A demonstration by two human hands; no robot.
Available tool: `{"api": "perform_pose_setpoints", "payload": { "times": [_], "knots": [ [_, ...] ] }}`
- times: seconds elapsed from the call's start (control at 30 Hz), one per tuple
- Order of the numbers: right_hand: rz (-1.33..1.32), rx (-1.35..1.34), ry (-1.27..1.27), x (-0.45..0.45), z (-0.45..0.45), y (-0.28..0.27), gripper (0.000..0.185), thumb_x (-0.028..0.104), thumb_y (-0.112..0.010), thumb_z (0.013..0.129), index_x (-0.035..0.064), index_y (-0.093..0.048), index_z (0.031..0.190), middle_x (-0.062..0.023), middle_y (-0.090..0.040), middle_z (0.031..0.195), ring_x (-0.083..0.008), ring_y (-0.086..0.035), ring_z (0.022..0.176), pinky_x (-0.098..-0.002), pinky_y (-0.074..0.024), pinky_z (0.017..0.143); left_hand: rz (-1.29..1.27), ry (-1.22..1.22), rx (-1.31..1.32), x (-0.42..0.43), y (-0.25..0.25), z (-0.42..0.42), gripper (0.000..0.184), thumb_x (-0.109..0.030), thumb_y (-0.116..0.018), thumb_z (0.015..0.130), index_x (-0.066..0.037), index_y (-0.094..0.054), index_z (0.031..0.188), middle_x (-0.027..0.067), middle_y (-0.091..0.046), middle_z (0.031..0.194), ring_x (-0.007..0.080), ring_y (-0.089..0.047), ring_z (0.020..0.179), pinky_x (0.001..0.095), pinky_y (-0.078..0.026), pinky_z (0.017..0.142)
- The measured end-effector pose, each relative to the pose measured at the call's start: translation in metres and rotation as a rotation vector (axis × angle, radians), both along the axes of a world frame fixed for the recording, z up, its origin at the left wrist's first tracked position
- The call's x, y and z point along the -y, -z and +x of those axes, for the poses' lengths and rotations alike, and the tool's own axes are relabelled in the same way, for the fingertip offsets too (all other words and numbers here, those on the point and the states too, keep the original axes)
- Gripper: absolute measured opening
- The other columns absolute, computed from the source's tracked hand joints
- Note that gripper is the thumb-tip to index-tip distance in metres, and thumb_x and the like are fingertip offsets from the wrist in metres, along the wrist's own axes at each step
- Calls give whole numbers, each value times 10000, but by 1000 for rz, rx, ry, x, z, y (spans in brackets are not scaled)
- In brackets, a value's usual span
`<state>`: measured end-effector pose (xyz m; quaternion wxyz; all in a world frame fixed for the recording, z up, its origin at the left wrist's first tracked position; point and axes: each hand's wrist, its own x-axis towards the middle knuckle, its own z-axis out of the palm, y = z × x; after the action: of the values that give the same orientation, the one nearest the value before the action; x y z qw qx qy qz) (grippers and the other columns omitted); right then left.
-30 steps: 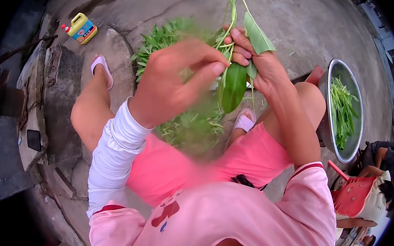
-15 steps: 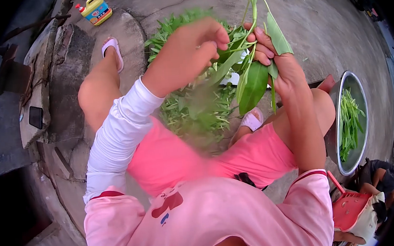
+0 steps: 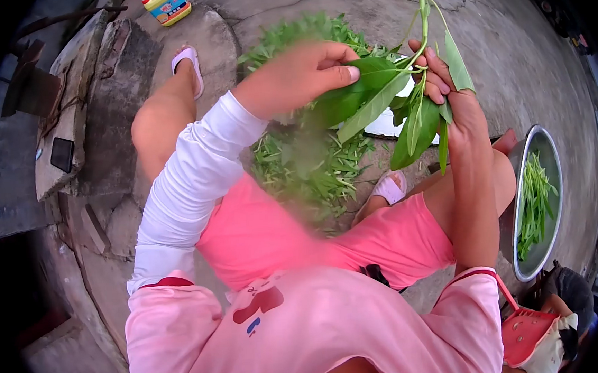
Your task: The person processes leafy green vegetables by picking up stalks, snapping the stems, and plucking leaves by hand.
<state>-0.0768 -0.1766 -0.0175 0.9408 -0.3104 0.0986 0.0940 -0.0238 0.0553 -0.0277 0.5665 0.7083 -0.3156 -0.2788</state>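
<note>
My right hand (image 3: 453,96) is closed around a stem of water spinach (image 3: 426,28), its long green leaves hanging below the fingers. My left hand (image 3: 305,78), at the end of a white sleeve, pinches one broad leaf of the same sprig between thumb and fingers. Under both hands a heap of loose leafy greens (image 3: 312,175) lies on the ground between my feet. Part of that heap is blurred. A flat white thing (image 3: 383,125) shows behind the sprig, mostly covered.
At right stands a metal basin (image 3: 550,235) with cut green stems (image 3: 535,205) inside. A yellow jug with a red pump (image 3: 167,6) is at the upper left. A phone (image 3: 62,154) lies on a stone slab. Near a red dustpan-like thing (image 3: 528,333), another person (image 3: 564,303) is partly visible.
My left hand has moved in and now pinches a leaf of the sprig. The whole view has shifted slightly; my right hand keeps its hold on the stem.
</note>
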Motion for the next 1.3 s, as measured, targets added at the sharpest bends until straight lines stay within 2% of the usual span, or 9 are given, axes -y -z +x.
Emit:
{"api": "perform_pose_setpoints", "payload": {
  "times": [0.17,0.37,0.5,0.6,0.7,0.9,1.03,1.17,1.3],
  "knots": [
    [-139,31,54,5,1,-1,266,71,-558,899,-94,-490,1096,-74,-549,807,-9,-329,482,-145,-306,397,-42,-67,-293,-8,-11,-2,305,-262,-557,909,-18,-597,1087,-55,-584,831,9,-518,723,178,-406,622],
    [-247,118,80,10,2,-1,254,75,-550,904,-86,-496,1094,-70,-546,801,-7,-329,482,-146,-304,402,-37,-91,-163,-11,-19,-4,264,-199,-606,874,-13,-597,1061,-32,-592,847,31,-533,743,198,-432,624],
    [-157,126,150,19,2,-7,252,76,-541,910,-81,-491,1100,-73,-536,816,-19,-344,513,-151,-319,423,-141,-225,212,-2,-31,-32,145,-55,-638,808,-23,-621,948,5,-590,823,90,-551,706,225,-457,618],
    [-113,192,159,27,5,-5,275,82,-529,917,-65,-468,1140,-75,-541,823,-29,-357,531,-164,-336,448,-204,-225,1147,4,-31,-47,184,21,-661,699,-24,-638,876,46,-588,815,152,-553,687,252,-466,594],
    [-51,272,119,31,8,-1,303,85,-527,918,-55,-452,1175,-71,-549,832,-33,-360,533,-178,-344,459,-221,-41,1331,8,-30,-64,231,12,-663,601,-21,-644,830,74,-582,810,193,-557,700,278,-477,585],
    [-80,279,119,21,6,-10,367,97,-483,939,-85,-389,1243,-58,-497,847,-18,-318,522,-160,-315,443,-39,61,1282,10,-26,-67,251,27,-649,589,-16,-630,835,67,-541,785,201,-521,662,296,-441,531],
    [-74,272,76,18,6,-8,357,113,-512,929,-81,-418,1214,-51,-512,831,-17,-329,525,-161,-315,444,37,-184,1104,6,-18,-49,162,67,-610,633,4,-597,783,85,-501,773,221,-505,635,324,-422,583],
    [-160,244,44,9,4,-3,342,158,-538,923,-75,-455,1160,-43,-527,805,-21,-349,550,-164,-325,465,113,-114,1004,4,-28,-55,199,26,-649,658,-24,-597,843,98,-509,778,223,-503,671,331,-416,587],
    [-175,202,17,2,4,4,339,185,-541,925,-72,-471,1134,-52,-531,804,-20,-346,548,-169,-327,472,-149,-241,1203,28,-23,-54,265,24,-668,650,-57,-630,900,87,-526,835,220,-513,701,325,-427,583]
  ]
}}
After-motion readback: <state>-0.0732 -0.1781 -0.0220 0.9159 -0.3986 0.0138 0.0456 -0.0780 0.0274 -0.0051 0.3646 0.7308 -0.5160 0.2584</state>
